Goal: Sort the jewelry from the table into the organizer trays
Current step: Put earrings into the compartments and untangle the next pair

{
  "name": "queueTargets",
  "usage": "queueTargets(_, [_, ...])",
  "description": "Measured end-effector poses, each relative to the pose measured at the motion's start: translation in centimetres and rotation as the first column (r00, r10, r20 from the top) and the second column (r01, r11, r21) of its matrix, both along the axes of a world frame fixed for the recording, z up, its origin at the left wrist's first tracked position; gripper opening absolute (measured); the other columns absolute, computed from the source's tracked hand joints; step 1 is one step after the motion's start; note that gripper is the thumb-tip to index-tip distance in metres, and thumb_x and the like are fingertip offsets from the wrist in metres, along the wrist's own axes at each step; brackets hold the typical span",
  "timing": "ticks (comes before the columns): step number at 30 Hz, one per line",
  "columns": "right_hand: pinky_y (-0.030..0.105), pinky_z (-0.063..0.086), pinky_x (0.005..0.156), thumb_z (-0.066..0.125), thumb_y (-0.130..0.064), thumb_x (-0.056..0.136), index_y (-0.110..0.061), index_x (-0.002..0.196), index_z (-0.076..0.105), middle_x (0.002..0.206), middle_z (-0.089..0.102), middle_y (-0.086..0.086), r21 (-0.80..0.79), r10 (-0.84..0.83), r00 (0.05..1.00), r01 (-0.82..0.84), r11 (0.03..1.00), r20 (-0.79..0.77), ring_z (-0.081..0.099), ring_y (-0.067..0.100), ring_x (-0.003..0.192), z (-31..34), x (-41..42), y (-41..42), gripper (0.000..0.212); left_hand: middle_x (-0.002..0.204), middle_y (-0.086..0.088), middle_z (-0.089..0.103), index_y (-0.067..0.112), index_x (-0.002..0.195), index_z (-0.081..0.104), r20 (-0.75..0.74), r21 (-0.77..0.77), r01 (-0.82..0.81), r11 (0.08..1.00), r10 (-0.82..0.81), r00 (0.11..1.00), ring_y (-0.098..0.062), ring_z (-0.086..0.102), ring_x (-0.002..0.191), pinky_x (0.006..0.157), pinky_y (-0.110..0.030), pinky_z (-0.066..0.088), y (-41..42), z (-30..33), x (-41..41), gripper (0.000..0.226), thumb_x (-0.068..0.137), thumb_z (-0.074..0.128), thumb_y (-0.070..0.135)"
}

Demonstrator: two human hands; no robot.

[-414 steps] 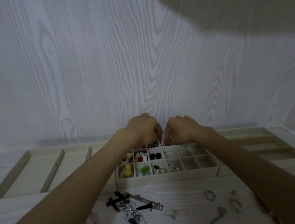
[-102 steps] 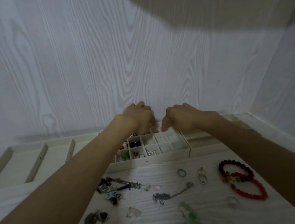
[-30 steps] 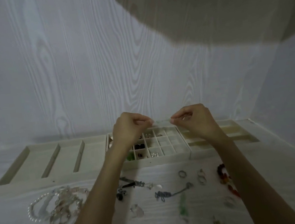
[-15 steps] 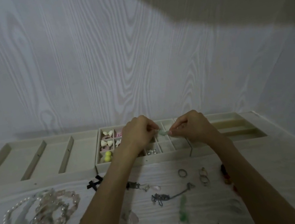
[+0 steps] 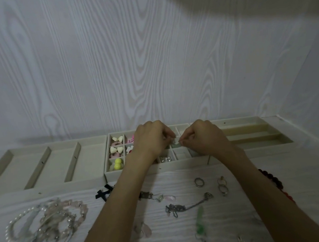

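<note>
My left hand [image 5: 153, 139] and my right hand [image 5: 203, 138] hover close together over the middle grid tray [image 5: 156, 166]. Between their fingertips they pinch a small pale green earring [image 5: 175, 144], held just above a middle compartment. Several compartments on the tray's left hold heart-shaped, pink and yellow pieces [image 5: 116, 152]. A small silver piece [image 5: 165, 159] lies in a front compartment. Loose on the table are a ring [image 5: 199, 182], a silver chain [image 5: 187, 206], a green pendant [image 5: 200, 219] and a black bow [image 5: 103, 193].
A long-slot tray [image 5: 39, 167] stands at the left and another long-slot tray [image 5: 257, 139] at the right, both against the wall. Pearl and pink bead bracelets [image 5: 45, 225] are heaped at the near left. Dark red bead bracelets [image 5: 276, 182] lie under my right forearm.
Over the last second both hands came down from above the tray and drew together, still pinching the small green piece, which is now lower over the grid compartments.
</note>
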State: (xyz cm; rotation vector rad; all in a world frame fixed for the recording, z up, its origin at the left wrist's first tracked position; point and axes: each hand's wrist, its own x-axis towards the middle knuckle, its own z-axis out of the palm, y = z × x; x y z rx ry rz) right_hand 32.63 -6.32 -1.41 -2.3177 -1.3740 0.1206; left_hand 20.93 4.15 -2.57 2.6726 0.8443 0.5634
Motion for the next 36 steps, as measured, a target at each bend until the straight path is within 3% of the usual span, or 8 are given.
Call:
queueTargets(3, [0.021,0.042,0.072,0.063,-0.025,0.084,-0.031,0.089,0.076,0.086,0.071,-0.005,-0.047,0.017,0.999,-0.014,0.999,0.05,0.065,0.017,0.087,0.5,-0.4,-0.2,0.015,0.098,0.008,0.072,0.03,0.099,0.074,0.082,0.001,-0.046,0.999,0.046,0.996,-0.012,0.064,0.095,0.081,-0.026,0.045,-0.2,0.0,-0.1,0.016,0.084,0.067,0.031])
queueTargets(6, [0.027,0.037,0.086,0.052,-0.017,0.089,-0.037,0.098,0.072,0.101,0.068,-0.006,-0.192,0.117,0.968,-0.074,0.979,0.221,0.059,0.017,0.099,1.2,-0.5,-0.6,0.029,0.092,0.008,0.072,0.029,0.093,0.074,0.123,-0.006,-0.069,0.998,0.069,0.99,-0.011,0.064,0.091,0.076,-0.025,0.044,-0.3,0.1,-0.1,0.012,0.083,0.069,0.031])
queueTargets(9, [0.031,0.03,0.09,0.049,-0.009,0.088,-0.041,0.105,0.067,0.093,0.052,-0.005,-0.28,0.222,0.9,-0.118,0.953,0.375,0.05,0.019,0.104,1.6,-0.8,-0.9,0.041,0.095,0.009,0.072,0.029,0.095,0.074,0.107,-0.01,-0.058,0.998,0.058,0.993,-0.01,0.064,0.092,0.074,-0.022,0.042,-0.4,0.2,-0.1,0.013,0.084,0.068,0.029])
queueTargets(14, [0.029,0.027,0.083,0.049,-0.004,0.086,-0.039,0.109,0.066,0.088,0.038,-0.006,-0.281,0.253,0.852,-0.131,0.951,0.458,0.047,0.019,0.101,1.4,-1.1,-0.9,0.045,0.097,0.01,0.072,0.03,0.098,0.074,0.097,0.001,-0.039,0.999,0.038,0.995,-0.008,0.065,0.093,0.071,-0.019,0.038,-0.7,0.5,0.0,0.015,0.085,0.067,0.027])
queueTargets(26, [0.027,0.022,0.076,0.04,0.003,0.085,-0.039,0.116,0.063,0.109,0.059,0.0,-0.185,0.193,0.897,-0.128,0.974,0.398,0.049,0.02,0.099,1.5,0.0,-0.6,0.057,0.114,0.006,0.069,0.033,0.11,0.069,-0.069,0.044,0.064,0.997,-0.061,0.996,-0.016,0.061,0.104,0.091,-0.031,0.043,-0.3,0.2,0.2,0.029,0.093,0.051,0.018])
queueTargets(31, [0.033,0.035,0.093,0.044,-0.005,0.091,-0.033,0.113,0.066,0.125,0.061,0.0,-0.247,0.209,0.942,-0.144,0.958,0.263,0.055,0.019,0.112,2.4,0.3,-1.3,0.042,0.118,0.006,0.067,0.034,0.108,0.069,-0.142,0.008,0.072,0.997,-0.07,0.987,-0.017,0.06,0.107,0.091,-0.03,0.039,-0.3,0.6,0.0,0.033,0.092,0.045,0.017])
queueTargets(33, [0.027,0.042,0.086,0.047,-0.012,0.094,-0.03,0.111,0.068,0.122,0.063,-0.002,-0.222,0.202,0.966,-0.164,0.961,0.16,0.06,0.015,0.101,3.4,0.2,-2.3,0.033,0.119,0.007,0.067,0.033,0.112,0.068,-0.096,-0.031,0.068,0.997,-0.07,0.993,-0.015,0.06,0.108,0.088,-0.028,0.043,-0.5,1.5,-0.5,0.032,0.092,0.046,0.019])
queueTargets(36, [0.017,0.037,0.059,0.05,-0.016,0.093,-0.028,0.108,0.069,0.086,0.061,-0.014,-0.157,0.227,0.973,-0.219,0.963,0.033,0.052,0.002,0.065,4.2,-0.3,-4.3,0.027,0.115,0.009,0.068,0.031,0.111,0.068,-0.001,-0.11,0.078,0.991,-0.078,0.997,-0.012,0.061,0.105,0.078,-0.024,0.043,-1.7,2.9,-2.2,0.027,0.094,0.049,0.022])
